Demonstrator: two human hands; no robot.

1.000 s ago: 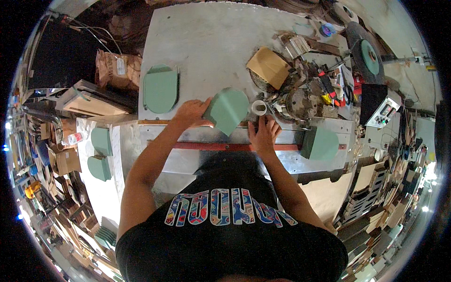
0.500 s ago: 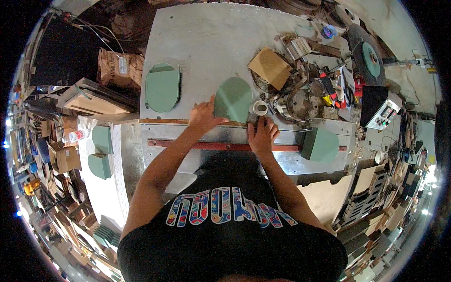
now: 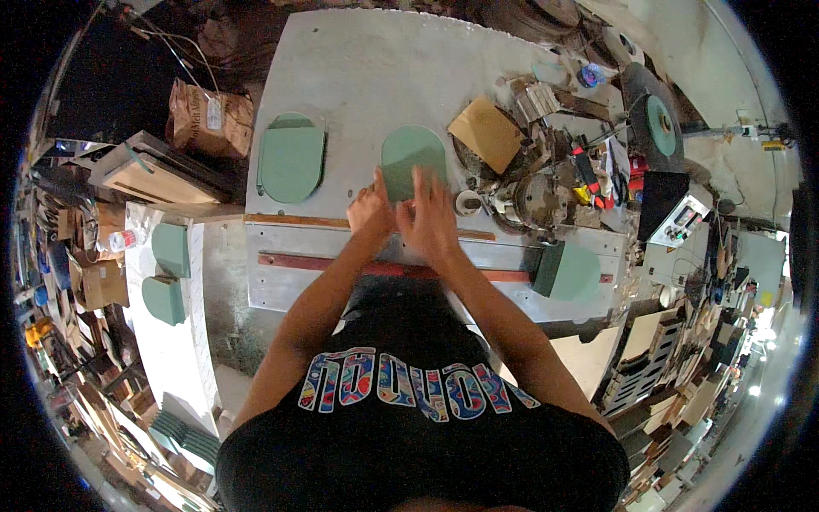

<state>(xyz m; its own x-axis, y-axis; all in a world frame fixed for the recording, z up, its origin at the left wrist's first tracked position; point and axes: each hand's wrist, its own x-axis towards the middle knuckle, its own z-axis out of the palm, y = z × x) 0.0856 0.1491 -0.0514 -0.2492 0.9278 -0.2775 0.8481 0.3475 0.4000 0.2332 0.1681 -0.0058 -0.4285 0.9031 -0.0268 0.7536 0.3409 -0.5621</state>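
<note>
A flat green panel (image 3: 413,143) with a rounded far end lies on the grey metal worktable in front of me. My right hand (image 3: 430,218) lies over its near part, fingers stretched out and slightly blurred, covering some of the panel. My left hand (image 3: 371,207) rests at the panel's near left corner. Its index finger reaches along the left edge, and the other fingers are loosely bent. A small white cup (image 3: 467,202) stands just right of the panel. Farther left lie similar green panels (image 3: 291,162), stacked slightly askew.
A thick green stack (image 3: 570,271) sits at the table's near right. Behind the cup are a tan sheet (image 3: 486,134), metal machine parts (image 3: 546,194) and hand tools (image 3: 589,179). A wooden strip (image 3: 299,220) and a red bar (image 3: 299,262) run along the front. More green pieces (image 3: 171,249) rest on a white side table.
My right hand has moved left from beside the cup onto the green panel. My left hand stays at the panel's left edge, its fingers less spread. The whole view has shifted slightly.
</note>
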